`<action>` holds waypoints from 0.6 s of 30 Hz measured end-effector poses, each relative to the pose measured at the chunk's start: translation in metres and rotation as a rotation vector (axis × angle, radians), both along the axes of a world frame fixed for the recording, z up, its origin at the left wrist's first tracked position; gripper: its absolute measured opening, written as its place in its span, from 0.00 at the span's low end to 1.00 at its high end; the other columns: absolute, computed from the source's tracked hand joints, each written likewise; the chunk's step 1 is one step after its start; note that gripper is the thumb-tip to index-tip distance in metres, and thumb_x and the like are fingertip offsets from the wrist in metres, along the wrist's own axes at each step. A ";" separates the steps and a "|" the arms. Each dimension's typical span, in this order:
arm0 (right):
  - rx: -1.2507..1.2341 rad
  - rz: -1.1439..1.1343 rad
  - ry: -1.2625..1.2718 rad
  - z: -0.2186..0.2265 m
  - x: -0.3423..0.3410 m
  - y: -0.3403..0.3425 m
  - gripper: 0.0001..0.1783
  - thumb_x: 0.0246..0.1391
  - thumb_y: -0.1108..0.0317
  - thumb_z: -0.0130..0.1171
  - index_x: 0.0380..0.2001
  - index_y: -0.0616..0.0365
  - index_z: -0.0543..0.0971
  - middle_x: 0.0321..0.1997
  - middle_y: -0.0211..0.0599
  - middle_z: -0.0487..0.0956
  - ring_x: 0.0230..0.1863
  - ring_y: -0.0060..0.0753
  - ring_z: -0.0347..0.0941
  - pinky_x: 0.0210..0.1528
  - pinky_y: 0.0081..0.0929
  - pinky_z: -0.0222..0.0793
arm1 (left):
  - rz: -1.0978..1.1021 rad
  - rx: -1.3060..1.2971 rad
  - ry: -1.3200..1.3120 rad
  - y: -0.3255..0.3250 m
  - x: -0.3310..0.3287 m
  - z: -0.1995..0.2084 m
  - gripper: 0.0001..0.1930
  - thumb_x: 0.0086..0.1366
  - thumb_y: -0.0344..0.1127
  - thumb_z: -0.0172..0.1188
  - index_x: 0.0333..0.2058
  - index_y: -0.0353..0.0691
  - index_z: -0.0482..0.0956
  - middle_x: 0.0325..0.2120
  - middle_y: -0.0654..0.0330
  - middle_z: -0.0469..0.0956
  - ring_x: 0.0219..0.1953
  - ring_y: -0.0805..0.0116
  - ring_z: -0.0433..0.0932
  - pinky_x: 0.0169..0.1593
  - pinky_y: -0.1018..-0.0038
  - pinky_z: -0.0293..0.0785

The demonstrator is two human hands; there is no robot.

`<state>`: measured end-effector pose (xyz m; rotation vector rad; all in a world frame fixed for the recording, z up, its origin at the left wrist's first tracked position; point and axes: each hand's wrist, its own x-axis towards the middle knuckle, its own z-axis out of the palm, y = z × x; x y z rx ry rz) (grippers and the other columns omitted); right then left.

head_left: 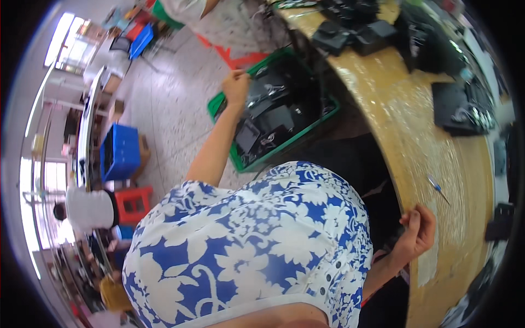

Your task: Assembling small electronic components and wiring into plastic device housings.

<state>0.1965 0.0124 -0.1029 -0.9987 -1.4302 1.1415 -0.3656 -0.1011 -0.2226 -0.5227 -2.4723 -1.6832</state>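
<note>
My left hand (236, 87) reaches out over the left rim of a green crate (285, 145). Its fingers are bent together, and whatever they hold, if anything, is hidden. Inside the crate lie several flat black items, among them a dark rectangular piece (277, 118), some wrapped in shiny clear plastic. By the near edge of the wooden table (396, 104), my right hand (418, 232) hangs with its fingers loosely bent and apart, with nothing visible in them. Just beyond it, a thin blue-and-silver pen-like tool (437, 187) lies on the tabletop.
Black boxy items (355, 37) and a black bag (429, 44) crowd the table's far end. A black packet with clear wrap (462, 106) lies at its right side. On the floor at left stands a blue bin (121, 150). Another person sits on a red stool (133, 204).
</note>
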 end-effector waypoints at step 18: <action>-0.194 0.086 0.171 0.078 0.040 -0.006 0.12 0.67 0.69 0.51 0.47 0.68 0.74 0.37 0.37 0.70 0.31 0.23 0.62 0.29 0.16 0.61 | -0.209 -0.629 -0.237 0.058 0.043 -0.129 0.14 0.50 0.34 0.60 0.38 0.45 0.83 0.36 0.51 0.84 0.42 0.48 0.82 0.47 0.58 0.77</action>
